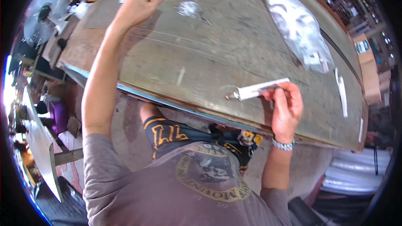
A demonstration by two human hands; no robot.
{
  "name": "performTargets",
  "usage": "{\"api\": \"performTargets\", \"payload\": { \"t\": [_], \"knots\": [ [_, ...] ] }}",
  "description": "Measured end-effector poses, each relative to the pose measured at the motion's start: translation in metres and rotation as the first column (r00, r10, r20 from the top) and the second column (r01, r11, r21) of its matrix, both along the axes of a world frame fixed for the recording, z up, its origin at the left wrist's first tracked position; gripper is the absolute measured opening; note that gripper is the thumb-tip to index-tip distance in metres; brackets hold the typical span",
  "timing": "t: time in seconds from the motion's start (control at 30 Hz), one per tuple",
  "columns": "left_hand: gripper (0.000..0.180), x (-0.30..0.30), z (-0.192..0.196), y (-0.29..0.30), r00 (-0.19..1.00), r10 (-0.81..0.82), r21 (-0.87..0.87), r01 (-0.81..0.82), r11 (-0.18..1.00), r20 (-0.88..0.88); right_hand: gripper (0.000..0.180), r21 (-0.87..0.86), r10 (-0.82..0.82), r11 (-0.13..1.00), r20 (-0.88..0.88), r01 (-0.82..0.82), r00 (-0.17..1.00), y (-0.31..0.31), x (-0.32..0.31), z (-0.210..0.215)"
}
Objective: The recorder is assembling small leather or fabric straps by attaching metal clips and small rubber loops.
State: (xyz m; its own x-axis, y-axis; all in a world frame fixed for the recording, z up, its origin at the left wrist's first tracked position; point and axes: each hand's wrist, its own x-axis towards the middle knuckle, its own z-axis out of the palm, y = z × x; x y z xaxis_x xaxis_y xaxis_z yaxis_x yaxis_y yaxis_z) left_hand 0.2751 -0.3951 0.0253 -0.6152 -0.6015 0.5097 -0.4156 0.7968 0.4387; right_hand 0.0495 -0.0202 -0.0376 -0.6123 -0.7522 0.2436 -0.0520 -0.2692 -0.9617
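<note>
My left hand [144, 5] is raised over the far left of the table [201, 58], its fingers curled together. Whatever those fingers hold, if anything, is too small to make out. Fine pale lines run across the tabletop below it. To its right lies a small clear, shiny tangled bundle [189, 9]. My right hand [288, 106] is closed on a narrow white strip [261, 89] above the near edge. At the strip's left end are a shiny bit and a small reddish tip. A thin dark piece shows along the strip by my fingers.
Clear plastic bags [295, 23] lie at the far right of the table. Another white strip [341, 92] rests near the right edge. Cardboard [367, 69] stands beyond that edge. Wrapped silvery rolls [356, 171] sit low at the right, and cluttered shelving stands at the left.
</note>
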Motion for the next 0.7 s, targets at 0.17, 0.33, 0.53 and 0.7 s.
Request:
{"api": "performTargets", "payload": {
  "t": [0.17, 0.33, 0.53, 0.7],
  "knots": [
    [0.025, 0.005, -0.003, -0.027, 0.989, 0.113, -0.002, -0.113, 0.994, 0.095, 0.014, -0.033, 0.001, 0.999, 0.014, 0.000, 1.000, -0.002, -0.001, 0.001],
    [0.025, -0.029, -0.002, 0.011, 0.978, -0.006, 0.023, 0.001, 1.000, 0.206, 0.014, -0.023, -0.034, 0.999, 0.058, 0.036, 0.998, -0.004, 0.002, 0.002],
    [0.033, -0.075, -0.007, 0.125, 0.603, -0.779, 0.270, 0.732, 0.626, 0.171, 0.014, -0.038, 0.002, 0.999, -0.010, -0.002, 1.000, -0.013, 0.001, 0.001],
    [0.027, -0.093, -0.011, 0.145, 0.479, -0.841, 0.283, 0.794, 0.538, 0.252, 0.016, 0.022, 0.050, 0.999, -0.163, -0.047, 0.985, -0.012, 0.014, 0.009]
  ]
}}
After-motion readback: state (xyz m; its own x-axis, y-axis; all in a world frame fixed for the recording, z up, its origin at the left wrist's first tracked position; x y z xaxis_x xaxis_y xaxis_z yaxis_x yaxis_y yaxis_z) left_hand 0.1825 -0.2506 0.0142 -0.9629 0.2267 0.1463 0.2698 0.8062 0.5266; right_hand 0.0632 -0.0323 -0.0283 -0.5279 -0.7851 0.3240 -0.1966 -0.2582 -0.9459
